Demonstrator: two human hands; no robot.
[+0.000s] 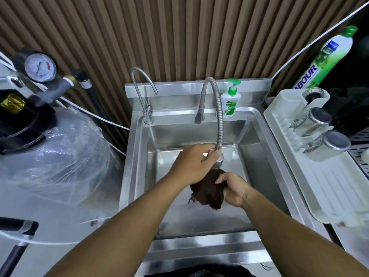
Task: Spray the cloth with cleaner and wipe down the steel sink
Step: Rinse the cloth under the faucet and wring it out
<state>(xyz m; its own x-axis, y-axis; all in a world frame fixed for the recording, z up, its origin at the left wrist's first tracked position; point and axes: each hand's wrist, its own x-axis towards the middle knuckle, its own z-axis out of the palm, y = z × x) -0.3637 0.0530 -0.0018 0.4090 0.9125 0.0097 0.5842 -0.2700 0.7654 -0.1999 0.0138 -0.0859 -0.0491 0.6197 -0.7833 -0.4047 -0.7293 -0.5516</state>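
Head view: left grip (191,164) clamps faucet (220,124), right grip (234,188) clamps cloth (207,190); Dettol bottle (229,104) behind.

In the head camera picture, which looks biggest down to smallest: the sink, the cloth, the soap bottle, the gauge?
1. sink
2. cloth, though partly hidden
3. soap bottle and gauge look about alike, so I won't rank them.

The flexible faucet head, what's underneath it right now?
A dark brown cloth, bunched in the right hand, sits directly below the faucet head, which the left hand grips. The sink floor beneath the cloth is covered, so any drain there can't be seen.
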